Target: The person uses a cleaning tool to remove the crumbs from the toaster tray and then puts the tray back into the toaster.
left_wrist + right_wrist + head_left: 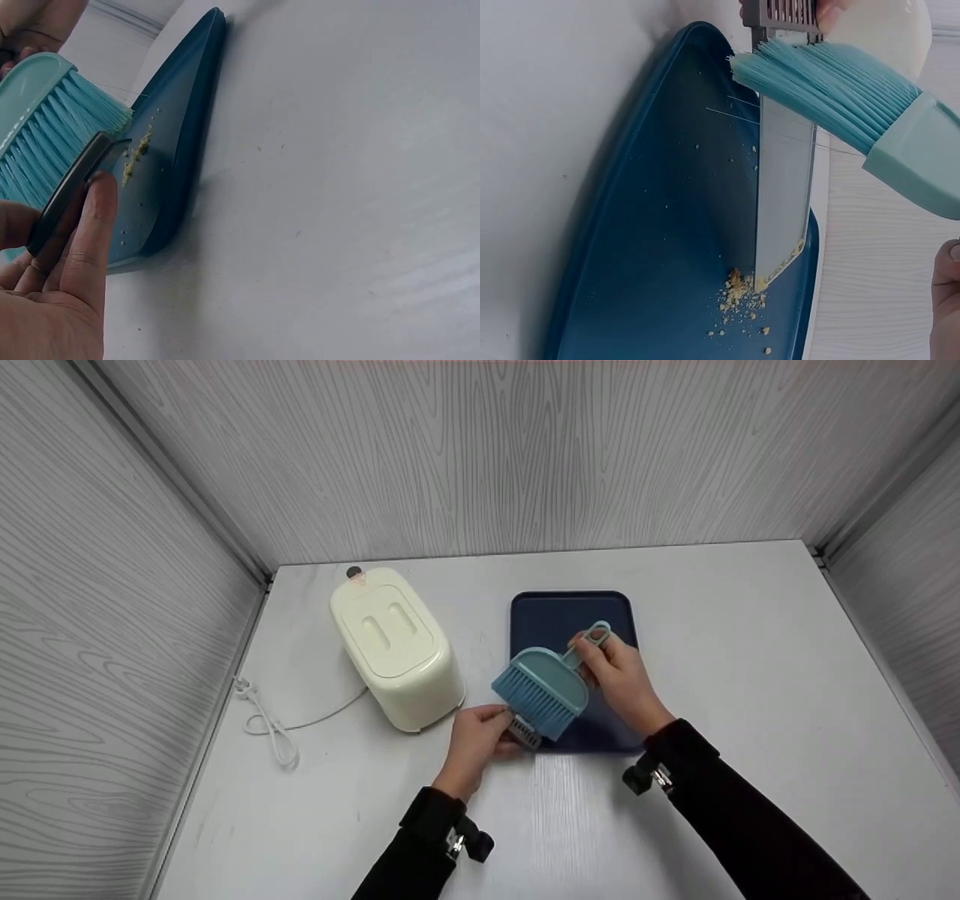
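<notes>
My left hand (472, 739) pinches the grey slotted end of a metal crumb tray (784, 180). The crumb tray slants down over a dark blue tray (551, 615), with crumbs along its lower edge. Between thumb and fingers, my right hand (621, 679) holds a small turquoise brush (551, 682) by its looped handle. In the right wrist view its bristles (832, 90) lie across the crumb tray near the slotted end; whether they touch it I cannot tell. Yellowish crumbs (739, 296) are heaped and scattered on the blue tray below. From the head, the brush hides most of the crumb tray.
A cream toaster (401, 652) with a lid on top stands left of the blue tray, close to my left hand. Its white cord (281, 735) lies looped farther left. Grey wood-grained panels (480, 457) border the white table (750, 675) at back and sides.
</notes>
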A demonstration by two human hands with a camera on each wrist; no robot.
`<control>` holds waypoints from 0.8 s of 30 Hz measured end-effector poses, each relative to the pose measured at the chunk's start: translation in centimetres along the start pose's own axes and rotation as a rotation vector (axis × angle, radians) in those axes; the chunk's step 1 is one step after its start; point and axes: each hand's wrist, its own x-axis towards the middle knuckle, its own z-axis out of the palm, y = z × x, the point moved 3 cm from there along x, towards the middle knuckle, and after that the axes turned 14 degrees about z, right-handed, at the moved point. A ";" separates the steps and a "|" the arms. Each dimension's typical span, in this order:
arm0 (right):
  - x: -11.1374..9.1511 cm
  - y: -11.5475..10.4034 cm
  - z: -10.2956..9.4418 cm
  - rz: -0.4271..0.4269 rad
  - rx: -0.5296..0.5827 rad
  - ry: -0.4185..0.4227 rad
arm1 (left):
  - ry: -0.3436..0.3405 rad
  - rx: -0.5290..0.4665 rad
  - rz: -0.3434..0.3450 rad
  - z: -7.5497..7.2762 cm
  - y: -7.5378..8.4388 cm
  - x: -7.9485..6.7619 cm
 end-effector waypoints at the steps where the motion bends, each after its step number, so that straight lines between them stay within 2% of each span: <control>1: 0.1 0.1 -0.1 -0.003 -0.013 0.010 | -0.002 0.000 0.000 0.0 0.0 0.0; 8: 0.4 0.2 -0.4 -0.035 -0.122 0.060 | -0.005 -0.024 -0.004 0.0 -0.1 0.0; 15: 0.0 -1.1 -0.5 0.005 -0.188 0.115 | -0.004 -0.021 0.002 -0.1 -0.1 0.0; 20: 1.0 0.4 -1.3 -0.004 -0.191 0.170 | 0.003 -0.015 0.016 -0.1 0.0 -0.1; 24: 1.2 0.7 -1.8 -0.020 -0.207 0.182 | 0.010 0.002 0.015 -0.2 0.1 -0.2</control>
